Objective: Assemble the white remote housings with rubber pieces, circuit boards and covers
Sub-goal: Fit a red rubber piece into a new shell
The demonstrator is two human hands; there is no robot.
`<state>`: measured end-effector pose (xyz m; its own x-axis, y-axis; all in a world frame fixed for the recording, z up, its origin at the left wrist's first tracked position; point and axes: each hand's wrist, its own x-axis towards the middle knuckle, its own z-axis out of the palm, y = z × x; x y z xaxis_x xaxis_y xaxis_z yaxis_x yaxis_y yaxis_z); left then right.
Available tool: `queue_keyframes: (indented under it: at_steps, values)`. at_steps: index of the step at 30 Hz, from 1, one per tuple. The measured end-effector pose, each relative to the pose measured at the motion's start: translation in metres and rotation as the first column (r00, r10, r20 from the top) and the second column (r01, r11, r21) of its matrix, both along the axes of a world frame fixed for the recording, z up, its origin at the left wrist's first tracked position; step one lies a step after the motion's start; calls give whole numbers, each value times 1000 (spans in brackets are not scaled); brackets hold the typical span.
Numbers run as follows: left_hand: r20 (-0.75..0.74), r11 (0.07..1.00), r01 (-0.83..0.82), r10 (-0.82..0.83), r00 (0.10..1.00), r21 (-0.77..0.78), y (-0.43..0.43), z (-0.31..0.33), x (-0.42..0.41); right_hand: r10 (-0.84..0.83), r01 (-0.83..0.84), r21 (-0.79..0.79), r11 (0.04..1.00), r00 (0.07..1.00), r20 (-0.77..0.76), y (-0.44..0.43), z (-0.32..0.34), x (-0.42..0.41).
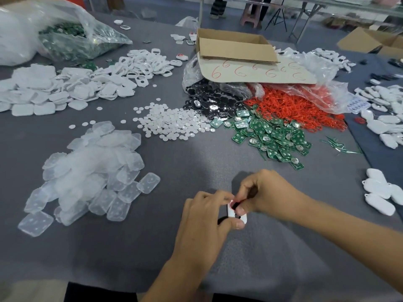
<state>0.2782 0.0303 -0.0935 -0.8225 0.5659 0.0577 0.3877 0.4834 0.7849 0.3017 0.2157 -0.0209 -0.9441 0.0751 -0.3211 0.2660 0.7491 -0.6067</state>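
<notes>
Left hand grips the white remote housing, fingers curled round its left side and thumb along the lower edge, holding it just above the grey surface at the near middle. Right hand is curled too, thumb and fingertips pinching the housing's far end, where a red ring shows in the opening. What sits under the fingers can't be made out. All places below are relative to the housing. Pile of green circuit boards lies beyond it, slightly right. Red rubber pieces spill from a clear bag further beyond on the right, touching the boards. Black pieces lie straight beyond, next to the red heap. Small white discs are scattered beyond and a bit left. Heap of translucent covers sits to the left, well apart. Big spread of white shells lies far beyond on the left. An open cardboard box stands far beyond, behind the bags. A few white oval pieces lie far right at about the same depth.
</notes>
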Motion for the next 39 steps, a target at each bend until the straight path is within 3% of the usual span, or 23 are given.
queue_keyframes:
  at_steps: [4,7,10,18,25,28,32,39]
  values:
    - [-71,1000,-5,6,997,20,1,2,1,-232,237,-4,972,949,-212,-21,-14,34]
    - [-129,1000,14,-11,992,21,1,5,0,-401,388,-99,916,896,-192,-28,-19,35]
    - [-163,1000,12,-9,987,19,0,6,0,-461,433,-194,880,876,-140,-30,-19,33]
    - [-225,998,12,-25,974,-58,4,9,2,-456,447,-89,890,875,-165,-37,-23,27]
    - [-161,1000,10,-12,987,-18,2,7,2,-442,428,-111,897,876,-193,-14,10,17]
    - [-160,1000,23,-22,987,3,0,6,0,-456,449,-79,890,876,-154,-21,-2,25]
    - [-171,1000,11,-9,985,14,1,6,0,-456,462,-21,887,864,-212,-30,-18,27]
    - [-167,1000,16,-15,986,7,1,5,-1,-199,244,202,948,955,-221,-29,-15,36]
